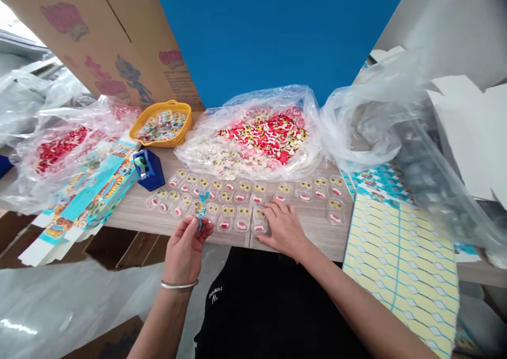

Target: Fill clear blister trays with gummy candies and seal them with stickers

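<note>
My left hand (188,240) pinches a small blue printed card (201,206) between thumb and fingers, held upright above the front of the table. My right hand (285,228) rests on the tabletop with thumb and fingers apart, at the right side of a clear plastic blister (259,221). That blister contains yellow eye pieces and a red-and-white mouth piece. Similar filled blisters lie in uneven rows around both hands, among them a separate blister (336,211) farther right. The card hides parts of the blisters behind it.
Behind the rows sits a plastic bag (253,137) of loose red, white and yellow pieces. A yellow basket (184,132), blue tape dispenser (149,170) and flat printed box (91,195) are leftward. Yellow printed sheets (380,253) and a plastic bag (360,132) lie rightward.
</note>
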Demonstrator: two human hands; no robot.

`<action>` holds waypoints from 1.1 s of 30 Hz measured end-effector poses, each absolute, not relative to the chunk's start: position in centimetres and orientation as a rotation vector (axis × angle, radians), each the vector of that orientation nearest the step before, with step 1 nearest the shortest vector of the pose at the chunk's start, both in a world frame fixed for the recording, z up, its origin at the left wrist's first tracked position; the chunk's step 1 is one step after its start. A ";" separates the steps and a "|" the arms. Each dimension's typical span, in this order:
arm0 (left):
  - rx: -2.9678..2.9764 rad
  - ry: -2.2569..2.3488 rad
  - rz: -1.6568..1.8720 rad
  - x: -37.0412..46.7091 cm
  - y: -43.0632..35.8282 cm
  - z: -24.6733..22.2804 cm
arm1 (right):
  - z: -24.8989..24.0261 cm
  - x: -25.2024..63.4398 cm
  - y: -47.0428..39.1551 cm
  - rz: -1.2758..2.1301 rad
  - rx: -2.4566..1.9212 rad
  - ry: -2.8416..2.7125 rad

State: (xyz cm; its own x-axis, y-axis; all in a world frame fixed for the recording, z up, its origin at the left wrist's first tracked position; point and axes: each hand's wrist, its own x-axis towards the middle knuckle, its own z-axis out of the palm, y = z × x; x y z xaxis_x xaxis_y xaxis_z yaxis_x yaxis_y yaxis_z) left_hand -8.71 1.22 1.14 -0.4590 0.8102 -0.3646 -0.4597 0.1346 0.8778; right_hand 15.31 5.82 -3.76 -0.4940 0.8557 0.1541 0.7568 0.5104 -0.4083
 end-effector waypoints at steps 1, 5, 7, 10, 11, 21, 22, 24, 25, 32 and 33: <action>0.366 1.367 1.529 -8.4 1.1 0.9 | -3.8 15.5 5.7 0.411 -1.342 -2.435; 0.381 1.334 1.396 -6.7 1.1 0.4 | -3.6 16.8 4.7 0.420 -1.367 -2.454; 0.404 1.311 1.285 -5.6 1.2 0.1 | -3.5 17.8 4.0 0.426 -1.397 -2.454; 0.433 1.264 1.124 -3.8 1.4 -0.2 | -3.4 18.8 3.4 0.432 -1.447 -2.450; 0.446 1.248 1.088 -3.2 1.5 -0.4 | -3.4 18.9 3.3 0.435 -1.460 -2.447; 0.579 1.301 1.000 -2.2 3.1 -0.8 | -3.2 19.6 3.3 0.568 -1.451 -2.318; 0.607 1.309 0.977 -2.3 3.1 -0.7 | -3.0 20.0 3.2 0.612 -1.452 -2.256; 0.705 1.306 0.886 -2.4 3.2 -0.4 | -2.4 20.9 3.1 0.712 -1.483 -2.044; 0.774 1.295 0.815 -2.4 3.2 -0.3 | -2.0 21.3 2.9 0.768 -1.498 -1.919; 1.139 1.186 0.381 -1.1 3.5 0.3 | -1.5 21.3 1.7 1.162 -1.435 -1.669; 1.158 1.203 0.359 -0.9 3.5 0.1 | -1.8 21.0 1.5 1.206 -1.460 -1.623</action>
State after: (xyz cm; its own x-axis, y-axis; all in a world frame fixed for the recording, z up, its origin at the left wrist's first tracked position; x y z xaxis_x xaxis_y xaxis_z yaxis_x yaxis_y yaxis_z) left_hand -0.86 3.50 0.12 0.3861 0.7511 -0.5356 0.3346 0.4270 0.8400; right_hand 20.96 1.47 -1.79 -0.1816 0.9764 -0.1165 0.3932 -0.0364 -0.9187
